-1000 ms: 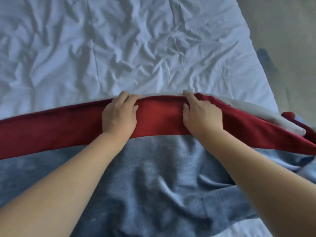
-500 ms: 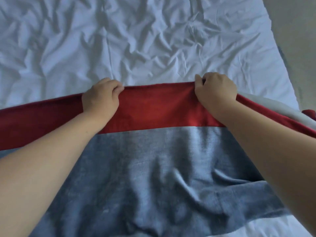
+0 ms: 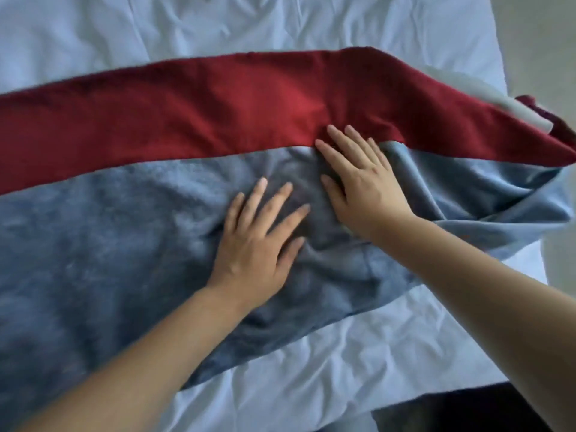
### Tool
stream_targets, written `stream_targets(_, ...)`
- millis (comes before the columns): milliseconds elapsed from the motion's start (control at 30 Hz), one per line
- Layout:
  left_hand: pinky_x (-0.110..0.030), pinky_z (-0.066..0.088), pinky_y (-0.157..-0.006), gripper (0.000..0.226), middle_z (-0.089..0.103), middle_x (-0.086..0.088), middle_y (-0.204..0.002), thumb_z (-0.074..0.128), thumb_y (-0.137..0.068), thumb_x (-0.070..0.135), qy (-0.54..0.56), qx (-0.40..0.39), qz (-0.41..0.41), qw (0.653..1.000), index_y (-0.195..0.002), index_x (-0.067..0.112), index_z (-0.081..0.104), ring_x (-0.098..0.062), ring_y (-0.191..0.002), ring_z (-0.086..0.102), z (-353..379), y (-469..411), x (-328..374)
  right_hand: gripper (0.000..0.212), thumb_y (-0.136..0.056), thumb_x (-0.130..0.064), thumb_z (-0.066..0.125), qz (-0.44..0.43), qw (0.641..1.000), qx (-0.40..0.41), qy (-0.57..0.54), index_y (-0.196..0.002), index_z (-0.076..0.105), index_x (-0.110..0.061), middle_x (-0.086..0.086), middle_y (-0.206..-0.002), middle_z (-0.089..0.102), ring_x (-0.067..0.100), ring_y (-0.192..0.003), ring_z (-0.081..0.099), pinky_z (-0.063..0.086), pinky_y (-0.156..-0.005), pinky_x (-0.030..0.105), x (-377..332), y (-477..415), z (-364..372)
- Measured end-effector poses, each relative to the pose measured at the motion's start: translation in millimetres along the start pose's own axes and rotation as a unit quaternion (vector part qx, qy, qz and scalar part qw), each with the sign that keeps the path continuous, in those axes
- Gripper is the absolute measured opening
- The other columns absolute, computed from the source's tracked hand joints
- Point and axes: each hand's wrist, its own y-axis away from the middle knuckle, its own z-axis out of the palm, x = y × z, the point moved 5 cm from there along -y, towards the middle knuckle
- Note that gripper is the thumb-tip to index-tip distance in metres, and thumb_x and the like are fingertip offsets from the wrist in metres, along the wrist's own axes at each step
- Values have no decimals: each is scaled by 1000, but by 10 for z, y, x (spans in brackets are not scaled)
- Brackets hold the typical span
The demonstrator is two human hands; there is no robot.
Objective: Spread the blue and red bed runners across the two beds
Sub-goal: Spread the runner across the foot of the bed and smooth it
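A bed runner with a red band (image 3: pixel 193 120) on its far side and a wider blue band (image 3: pixel 103 244) on its near side lies across the white bed sheet (image 3: pixel 327 363). My left hand (image 3: pixel 255 241) lies flat with spread fingers on the wrinkled blue part near the middle. My right hand (image 3: pixel 358 179) presses flat just to its right, fingertips reaching the seam between blue and red. At the right end the runner is bunched and folded over, showing a grey-white underside (image 3: pixel 514 110).
The crumpled white sheet continues beyond the runner (image 3: pixel 280 23). The bed's right edge meets a grey floor (image 3: pixel 542 42). A dark area (image 3: pixel 452 410) lies below the bed's near right corner.
Both hands have let go of the red far edge and come back onto the blue band, now lying flat. The red edge lies farther up the bed than before.
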Motion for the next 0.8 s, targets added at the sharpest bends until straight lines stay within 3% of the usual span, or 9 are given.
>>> stream_targets(200, -56, 18, -123, 61, 25, -1, -169, 38, -101, 61, 17, -67, 3, 998, -155, 32, 41, -33, -157, 17, 374, 614, 535, 56, -106, -42, 38, 40, 999, -31, 2, -158, 31, -24, -1, -167, 21, 21, -155, 14, 13, -126, 45, 66, 1009, 137)
stream_targets(300, -59, 15, -124, 69, 24, -3, -169, 48, -96, 66, 15, -71, 27, 997, -156, 34, 38, -34, -157, 17, 393, 639, 669, 55, -107, -42, 39, 62, 998, -14, -13, -157, 33, -23, 0, -167, 22, 23, -156, 14, 14, -125, 47, 92, 1391, 142)
stream_targets(367, -62, 21, -121, 71, 29, -6, -167, 60, -93, 63, 3, -69, 64, 996, -155, 34, 41, -36, -155, 21, 415, 657, 727, 53, -105, -40, 48, 48, 998, 13, -33, -153, 43, -18, 6, -164, 31, 27, -154, 21, 21, -123, 48, 87, 1629, 104)
stream_targets(433, -64, 27, -116, 57, 39, -9, -162, 67, -94, 50, 6, -50, 107, 993, -147, 34, 54, -38, -153, 28, 427, 688, 774, 38, -99, -30, 60, 13, 997, 73, -28, -133, 65, -14, 12, -143, 56, 36, -136, 48, 40, -109, 46, 61, 1867, 11)
stream_targets(467, -65, 29, -115, 45, 45, -11, -157, 68, -96, 41, 13, -30, 127, 991, -139, 34, 62, -39, -150, 32, 417, 701, 794, 24, -94, -21, 63, 2, 994, 106, -3, -115, 73, -14, 11, -121, 66, 38, -112, 60, 48, -92, 45, 64, 1999, -32)
stream_targets(533, -65, 33, -112, 27, 58, -12, -146, 64, -98, 20, 26, 7, 154, 988, -121, 30, 74, -40, -145, 42, 395, 723, 817, 17, -86, -6, 58, 7, 992, 120, 40, -90, 72, -16, 6, -83, 60, 33, -73, 55, 43, -63, 42, 114, 2216, -47)
stream_targets(600, -63, 38, -109, 26, 64, -13, -135, 63, -96, 7, 23, 25, 161, 986, -107, 26, 77, -38, -140, 49, 379, 738, 814, 22, -83, -2, 56, 22, 995, 89, 39, -87, 70, -17, 3, -71, 55, 31, -63, 49, 40, -57, 40, 169, 2313, 6)
stream_targets(700, -59, 42, -108, 28, 66, -14, -129, 75, -89, 4, 9, 38, 145, 989, -107, 24, 79, -36, -137, 53, 365, 739, 776, 30, -88, -5, 54, 32, 994, 102, 28, -107, 73, -17, 2, -82, 63, 32, -72, 54, 44, -60, 43, 191, 2297, 24)
stream_targets(800, -59, 43, -106, 46, 60, -16, -137, 72, -85, 3, 14, 16, 140, 990, -124, 28, 74, -40, -140, 48, 354, 701, 802, 35, -94, -6, 51, 25, 989, 141, 20, -121, 71, -16, 4, -106, 68, 33, -90, 59, 48, -72, 43, 138, 2171, -27)
